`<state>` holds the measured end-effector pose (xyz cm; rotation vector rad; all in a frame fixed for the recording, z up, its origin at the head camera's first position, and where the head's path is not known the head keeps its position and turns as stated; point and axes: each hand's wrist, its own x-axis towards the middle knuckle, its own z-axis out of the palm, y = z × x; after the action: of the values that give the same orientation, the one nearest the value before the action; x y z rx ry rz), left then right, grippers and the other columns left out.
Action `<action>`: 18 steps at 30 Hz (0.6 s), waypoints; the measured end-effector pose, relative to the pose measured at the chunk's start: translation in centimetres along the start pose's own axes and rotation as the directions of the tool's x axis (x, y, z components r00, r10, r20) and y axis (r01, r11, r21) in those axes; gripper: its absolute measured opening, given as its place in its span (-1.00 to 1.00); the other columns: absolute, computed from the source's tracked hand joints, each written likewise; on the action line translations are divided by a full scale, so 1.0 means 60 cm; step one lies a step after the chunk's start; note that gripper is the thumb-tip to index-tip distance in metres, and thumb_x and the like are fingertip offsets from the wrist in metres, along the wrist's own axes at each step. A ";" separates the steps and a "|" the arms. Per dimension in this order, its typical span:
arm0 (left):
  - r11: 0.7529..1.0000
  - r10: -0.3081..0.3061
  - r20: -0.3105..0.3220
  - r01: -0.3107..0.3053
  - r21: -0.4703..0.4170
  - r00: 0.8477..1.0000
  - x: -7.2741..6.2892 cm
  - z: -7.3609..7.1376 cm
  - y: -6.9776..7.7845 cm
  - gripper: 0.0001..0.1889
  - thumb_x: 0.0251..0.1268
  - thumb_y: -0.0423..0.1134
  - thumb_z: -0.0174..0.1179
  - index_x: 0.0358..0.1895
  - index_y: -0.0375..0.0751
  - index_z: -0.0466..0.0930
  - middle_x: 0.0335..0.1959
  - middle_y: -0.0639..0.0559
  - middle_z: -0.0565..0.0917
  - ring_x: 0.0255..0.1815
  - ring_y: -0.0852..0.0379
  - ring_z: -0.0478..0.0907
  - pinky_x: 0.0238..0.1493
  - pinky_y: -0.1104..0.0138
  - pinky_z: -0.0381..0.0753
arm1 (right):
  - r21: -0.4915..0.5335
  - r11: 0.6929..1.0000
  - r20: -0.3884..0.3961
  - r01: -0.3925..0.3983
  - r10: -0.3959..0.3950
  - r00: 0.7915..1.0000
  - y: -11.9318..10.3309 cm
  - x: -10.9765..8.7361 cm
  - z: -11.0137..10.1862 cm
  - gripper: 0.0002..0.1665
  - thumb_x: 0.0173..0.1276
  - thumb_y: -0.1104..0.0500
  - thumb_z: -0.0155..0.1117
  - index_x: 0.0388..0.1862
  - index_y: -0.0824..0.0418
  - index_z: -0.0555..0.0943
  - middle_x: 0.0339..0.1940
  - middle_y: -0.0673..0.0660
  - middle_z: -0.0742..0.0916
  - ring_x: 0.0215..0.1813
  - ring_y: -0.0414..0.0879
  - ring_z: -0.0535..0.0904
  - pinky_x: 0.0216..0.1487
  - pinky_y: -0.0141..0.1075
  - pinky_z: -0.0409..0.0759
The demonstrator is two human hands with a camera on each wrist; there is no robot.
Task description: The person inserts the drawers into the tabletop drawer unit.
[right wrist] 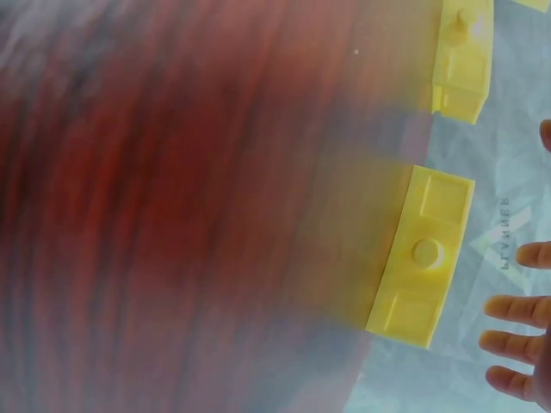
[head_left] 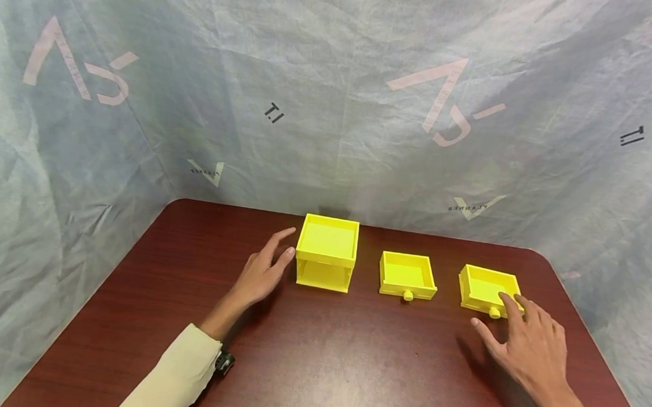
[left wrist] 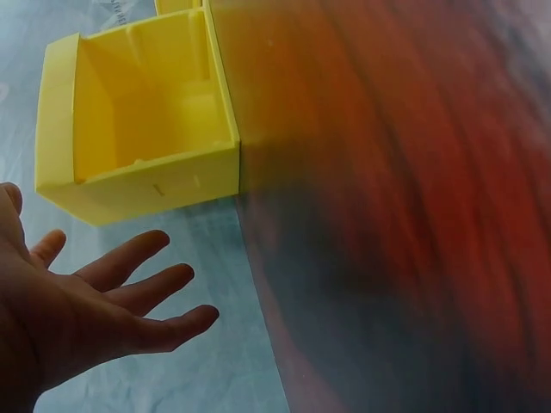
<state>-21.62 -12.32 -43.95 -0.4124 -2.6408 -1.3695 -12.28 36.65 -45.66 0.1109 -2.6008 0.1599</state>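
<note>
The thing nearest my right hand is the outer drawer, a small yellow tray with a knob on its front. It sits on the table well to the right of the yellow casing, knob facing me. That hand is loose and grips nothing; from the head its fingers overlap the drawer's front corner, but the right wrist view shows them apart from it.

To take this drawer well, I would judge it best to spread thumb and fingers across the two side walls and pinch lightly, keeping it level. The knob looks small and round, so lifting by it alone could let the tray tip.

My left hand is just left of the casing, fingers spread and holding nothing; I see no clear contact. A flat palm there could steady the casing, which might slide if nudged.

The casing has a shallow recess on top and a hollow front below. Between it and the outer drawer lies the middle drawer, which would block a low sideways path. Behind the casing, past the table, hangs a printed grey cloth.
</note>
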 end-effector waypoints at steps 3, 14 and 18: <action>1.000 -0.004 0.013 0.004 -0.008 1.000 0.003 0.006 -0.001 -0.48 0.55 0.19 -0.08 0.50 0.38 0.19 0.29 -0.17 0.56 0.21 -0.17 0.56 0.11 -0.20 0.45 | -0.005 1.000 0.010 -0.005 0.005 1.000 -0.002 0.000 -0.001 -0.07 0.11 -0.35 0.39 0.28 0.23 0.47 0.15 0.47 0.53 0.14 0.44 0.41 -0.03 0.34 0.29; 0.999 -0.005 0.039 0.006 -0.039 0.999 0.015 0.019 -0.006 -0.46 0.55 0.25 -0.15 0.52 0.46 0.11 0.21 -0.17 0.61 0.22 -0.08 0.57 0.11 -0.22 0.44 | -0.011 1.000 0.046 -0.005 0.005 0.999 -0.011 0.000 0.002 -0.07 0.15 -0.35 0.36 0.30 0.25 0.45 0.15 0.47 0.52 0.12 0.44 0.41 -0.03 0.35 0.30; 0.999 0.013 0.052 -0.011 -0.033 0.999 0.019 0.024 -0.007 -0.47 0.56 0.23 -0.16 0.53 0.45 0.12 0.33 -0.15 0.52 0.25 -0.11 0.55 0.12 -0.22 0.44 | -0.017 1.000 0.055 -0.012 0.013 0.998 -0.012 -0.001 0.003 -0.06 0.16 -0.36 0.35 0.30 0.25 0.45 0.15 0.47 0.51 0.13 0.44 0.39 -0.02 0.35 0.29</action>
<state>-22.85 -11.19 -44.85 -0.4730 -2.6554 -1.4196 -12.23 35.94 -45.81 0.0942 -2.6579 0.1419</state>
